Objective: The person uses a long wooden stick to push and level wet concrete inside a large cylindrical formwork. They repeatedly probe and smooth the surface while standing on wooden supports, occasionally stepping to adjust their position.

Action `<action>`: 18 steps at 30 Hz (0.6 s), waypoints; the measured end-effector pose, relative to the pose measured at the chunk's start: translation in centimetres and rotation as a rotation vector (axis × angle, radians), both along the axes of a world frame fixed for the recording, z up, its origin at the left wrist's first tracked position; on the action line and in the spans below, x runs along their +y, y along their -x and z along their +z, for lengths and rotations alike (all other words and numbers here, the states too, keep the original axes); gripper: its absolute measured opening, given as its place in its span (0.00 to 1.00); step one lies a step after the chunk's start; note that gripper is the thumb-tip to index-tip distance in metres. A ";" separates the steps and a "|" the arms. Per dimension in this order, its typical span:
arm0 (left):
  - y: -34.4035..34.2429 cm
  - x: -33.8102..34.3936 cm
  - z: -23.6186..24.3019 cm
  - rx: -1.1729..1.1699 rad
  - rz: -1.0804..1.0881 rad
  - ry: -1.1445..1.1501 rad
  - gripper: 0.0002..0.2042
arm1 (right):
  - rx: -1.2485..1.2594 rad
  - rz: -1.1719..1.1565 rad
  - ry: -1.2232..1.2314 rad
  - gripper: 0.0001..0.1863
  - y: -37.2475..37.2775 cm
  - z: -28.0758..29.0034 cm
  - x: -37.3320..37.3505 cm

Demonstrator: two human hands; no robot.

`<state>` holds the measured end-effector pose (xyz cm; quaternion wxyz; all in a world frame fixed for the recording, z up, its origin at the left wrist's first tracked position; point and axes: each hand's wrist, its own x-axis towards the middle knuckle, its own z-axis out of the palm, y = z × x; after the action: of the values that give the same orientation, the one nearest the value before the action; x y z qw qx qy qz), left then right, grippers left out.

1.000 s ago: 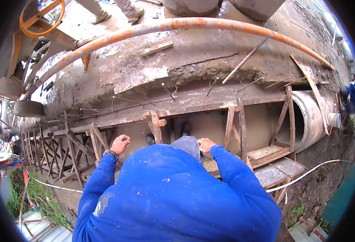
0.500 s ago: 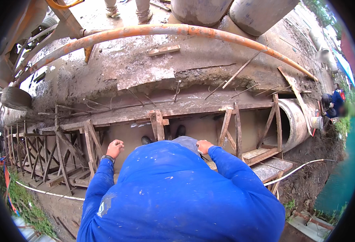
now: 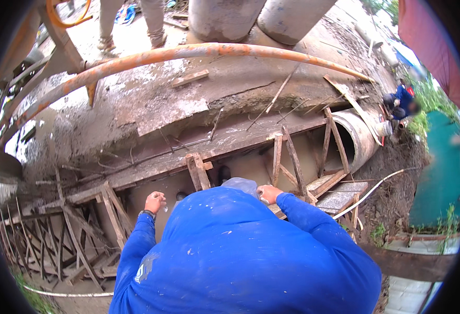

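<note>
My left hand [image 3: 155,202] is held in front of my body, over the muddy trench, its fingers curled together. A small pale bit shows under its fingertips, too small to name. My right hand [image 3: 269,193] is closed beside a grey, smooth surface [image 3: 240,184], perhaps my trouser knee. Something whitish shows under its thumb, but I cannot make out what it is. Both arms wear blue sleeves. Below, my dark boots [image 3: 223,174] stand in the trench, partly hidden by a timber brace [image 3: 197,171].
Timber formwork [image 3: 78,230] lines the trench at left. A large concrete pipe [image 3: 363,137] lies at its right end. Rebar stubs [image 3: 217,123] stick out along the far wall. An orange-grey curved pipe [image 3: 209,51] crosses above. Another person's legs [image 3: 151,21] stand beyond; a person [image 3: 400,100] crouches far right.
The whole view has tilted and shifted, the trench now slanting up to the right. My left hand has curled its fingers tighter. My right hand stays beside the grey surface.
</note>
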<state>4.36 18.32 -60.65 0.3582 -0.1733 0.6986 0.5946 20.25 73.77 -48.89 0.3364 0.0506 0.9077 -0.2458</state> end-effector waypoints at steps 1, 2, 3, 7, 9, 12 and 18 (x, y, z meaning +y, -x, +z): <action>0.7 0.7 0.0 0.030 -0.007 -0.023 0.10 | -0.019 0.003 -0.012 0.23 0.5 0.1 0.1; 1.5 1.0 0.2 0.058 -0.018 -0.040 0.10 | -0.039 0.001 -0.015 0.22 0.9 0.2 -0.4; 2.0 0.8 0.8 0.061 -0.027 -0.033 0.10 | -0.038 -0.035 -0.024 0.19 1.5 0.6 -1.5; 3.2 -1.1 1.3 0.054 -0.050 0.014 0.11 | -0.080 -0.088 -0.021 0.14 3.5 2.2 -3.3; 3.2 -2.8 0.4 0.024 -0.052 0.056 0.11 | -0.070 -0.151 0.011 0.13 3.3 0.7 -2.9; 3.0 -4.4 0.8 -0.012 -0.056 0.127 0.10 | -0.050 -0.209 0.058 0.13 3.5 -0.9 -2.3; 2.8 -0.9 3.8 0.070 -0.188 0.233 0.08 | 0.038 -0.289 0.183 0.13 6.4 -3.8 3.6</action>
<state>1.58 17.41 -56.89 0.3651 -0.1266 0.7882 0.4790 13.82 77.33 -52.64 0.2837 0.1454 0.8709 -0.3741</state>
